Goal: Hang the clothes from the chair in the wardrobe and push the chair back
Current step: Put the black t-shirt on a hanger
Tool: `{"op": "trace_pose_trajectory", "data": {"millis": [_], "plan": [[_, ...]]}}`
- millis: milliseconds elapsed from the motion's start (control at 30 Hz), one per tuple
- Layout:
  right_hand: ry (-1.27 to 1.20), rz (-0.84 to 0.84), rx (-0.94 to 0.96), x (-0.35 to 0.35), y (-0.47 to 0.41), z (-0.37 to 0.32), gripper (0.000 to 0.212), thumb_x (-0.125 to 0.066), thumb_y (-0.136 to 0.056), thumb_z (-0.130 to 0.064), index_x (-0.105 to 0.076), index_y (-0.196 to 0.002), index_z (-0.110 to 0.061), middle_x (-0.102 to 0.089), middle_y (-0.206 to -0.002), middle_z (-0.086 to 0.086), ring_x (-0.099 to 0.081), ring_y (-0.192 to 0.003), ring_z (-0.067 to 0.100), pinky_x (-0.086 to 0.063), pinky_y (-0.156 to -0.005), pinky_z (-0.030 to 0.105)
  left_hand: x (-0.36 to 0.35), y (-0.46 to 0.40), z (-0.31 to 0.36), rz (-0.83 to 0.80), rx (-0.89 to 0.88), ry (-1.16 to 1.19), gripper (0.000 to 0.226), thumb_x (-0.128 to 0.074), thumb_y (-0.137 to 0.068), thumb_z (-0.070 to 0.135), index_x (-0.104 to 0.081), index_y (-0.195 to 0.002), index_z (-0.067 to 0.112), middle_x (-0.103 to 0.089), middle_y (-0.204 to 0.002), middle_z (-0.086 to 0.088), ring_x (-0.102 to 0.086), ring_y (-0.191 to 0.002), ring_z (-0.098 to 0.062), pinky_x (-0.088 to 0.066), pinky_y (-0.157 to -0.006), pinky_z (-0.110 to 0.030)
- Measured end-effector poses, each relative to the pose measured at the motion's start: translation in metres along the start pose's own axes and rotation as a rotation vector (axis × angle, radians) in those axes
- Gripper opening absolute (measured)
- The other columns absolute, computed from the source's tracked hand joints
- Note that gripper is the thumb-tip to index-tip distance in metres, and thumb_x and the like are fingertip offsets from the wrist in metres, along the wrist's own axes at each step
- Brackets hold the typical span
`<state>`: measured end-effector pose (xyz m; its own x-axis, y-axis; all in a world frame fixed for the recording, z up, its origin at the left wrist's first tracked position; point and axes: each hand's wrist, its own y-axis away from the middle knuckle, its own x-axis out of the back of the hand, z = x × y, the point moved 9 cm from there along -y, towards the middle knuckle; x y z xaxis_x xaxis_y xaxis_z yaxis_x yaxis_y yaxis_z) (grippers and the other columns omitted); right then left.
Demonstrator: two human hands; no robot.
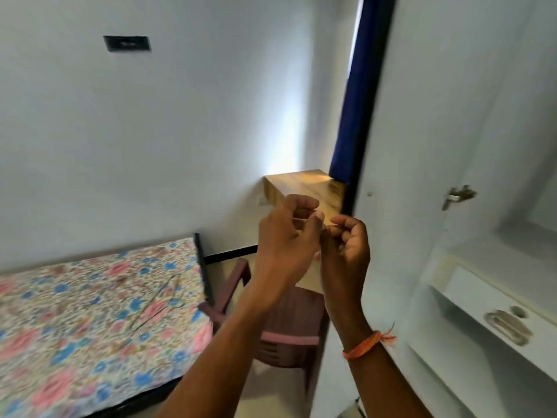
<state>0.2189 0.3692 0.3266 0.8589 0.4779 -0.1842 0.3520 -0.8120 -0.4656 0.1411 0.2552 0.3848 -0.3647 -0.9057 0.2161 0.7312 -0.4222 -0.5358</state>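
Single head view, looking forward and down, hands (313,236) close, bed (90,312) left, wardrobe (452,146) right

My left hand (286,233) and right hand (346,245) are raised close together before me, forearms angled upward, fingers (304,203) loosely curled; whether they pinch anything, I cannot tell.

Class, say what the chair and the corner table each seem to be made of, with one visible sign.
Chair: probably moulded plastic, maroon, with a slotted back. Table: looks like wood or wood-look laminate, with light grain showing; which one is unclear.
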Motion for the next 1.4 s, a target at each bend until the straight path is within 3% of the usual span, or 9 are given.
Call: {"op": "trace_pose_trajectory", "data": {"millis": [100, 200, 300, 367, 533, 800, 1200, 1400], "plan": [[-0.014, -0.037, -0.019, -0.074, 0.040, 0.000, 0.017, -0.069, -0.088, -0.030, -0.058, -0.100, -0.029, -0.066, -0.087, 0.004, -0.066, -0.080, 0.027, -0.058, -0.069, 0.050, 0.084, 0.007, -0.037, 0.050, 0.088, 0.003, 0.008, -0.065, -0.093, 0.021, -0.066, -0.100, 0.024, -0.069, -0.090, 0.013, -0.068, -0.080, -0.002, -0.057, -0.070, -0.017], [0.032, -0.108, -0.121, -0.144, 0.082, 0.022, 0.015, -0.069, -0.087, -0.021, -0.060, -0.098, -0.027, -0.067, -0.084, -0.002, -0.068, -0.078, 0.021, -0.058, -0.069, 0.051, 0.161, 0.020, -0.097, 0.115, 0.273, 0.005, 0.008, -0.066, -0.092, 0.019, -0.067, -0.098, 0.024, -0.071, -0.091, 0.007, -0.069, -0.082, -0.007, -0.059, -0.075, -0.027], [0.059, -0.221, -0.218, -0.216, 0.126, 0.045, 0.014, -0.069, -0.088, -0.018, -0.060, -0.096, -0.025, -0.067, -0.084, 0.000, -0.068, -0.076, 0.020, -0.060, -0.069, 0.045, 0.238, 0.041, -0.154, 0.222, 0.437, 0.036, 0.009, -0.065, -0.091, 0.015, -0.068, -0.096, 0.022, -0.073, -0.089, 0.002, -0.071, -0.081, -0.015, -0.058, -0.071, -0.030], [0.048, -0.305, -0.304, -0.265, 0.158, 0.062, 0.015, -0.068, -0.089, -0.014, -0.059, -0.093, -0.026, -0.068, -0.081, 0.003, -0.067, -0.071, 0.020, -0.058, -0.060, 0.036, 0.288, 0.054, -0.182, 0.291, 0.511, 0.037, 0.009, -0.064, -0.091, 0.014, -0.068, -0.096, 0.020, -0.073, -0.090, 0.000, -0.071, -0.080, -0.017, -0.056, -0.068, -0.028], [0.042, -0.491, -0.427, -0.384, 0.226, 0.092, 0.013, -0.065, -0.089, -0.011, -0.061, -0.100, -0.017, -0.069, -0.087, 0.007, -0.067, -0.066, 0.012, -0.057, -0.055, 0.031, 0.400, 0.069, -0.236, 0.422, 0.572, 0.000, 0.009, -0.061, -0.094, 0.013, -0.066, -0.099, 0.018, -0.072, -0.093, -0.001, -0.070, -0.075, -0.013, -0.052, -0.064, -0.022], [-0.002, -0.726, -0.547, -0.597, 0.314, 0.154, 0.010, -0.064, -0.091, -0.013, -0.060, -0.100, -0.014, -0.069, -0.090, 0.010, -0.068, -0.070, 0.018, -0.056, -0.057, 0.032, 0.576, 0.077, -0.368, 0.600, 0.761, -0.073, 0.009, -0.058, -0.096, 0.011, -0.065, -0.102, 0.012, -0.071, -0.098, -0.007, -0.068, -0.082, -0.017, -0.045, -0.052, -0.013], [0.135, -1.123, -0.739, -0.914, 0.437, 0.252, 0.008, -0.062, -0.093, -0.014, -0.059, -0.099, -0.011, -0.067, -0.095, 0.016, -0.066, -0.083, 0.034, -0.053, -0.060, 0.036, 0.833, 0.046, -0.552, 0.828, 1.034, -0.182, 0.008, -0.058, -0.095, 0.013, -0.062, -0.103, 0.010, -0.066, -0.095, -0.011, -0.063, -0.079, -0.025, -0.046, -0.062, -0.031], [0.284, -1.223, -0.829, -1.051, 0.525, 0.339, 0.013, -0.060, -0.093, -0.014, -0.061, -0.100, -0.003, -0.069, -0.091, 0.015, -0.062, -0.071, 0.025, -0.053, -0.061, 0.036, 0.954, 0.041, -0.682, 0.836, 1.145, -0.187, 0.004, -0.057, -0.095, 0.014, -0.060, -0.099, 0.013, -0.064, -0.092, -0.010, -0.059, -0.075, -0.024, -0.047, -0.063, -0.036]]}}
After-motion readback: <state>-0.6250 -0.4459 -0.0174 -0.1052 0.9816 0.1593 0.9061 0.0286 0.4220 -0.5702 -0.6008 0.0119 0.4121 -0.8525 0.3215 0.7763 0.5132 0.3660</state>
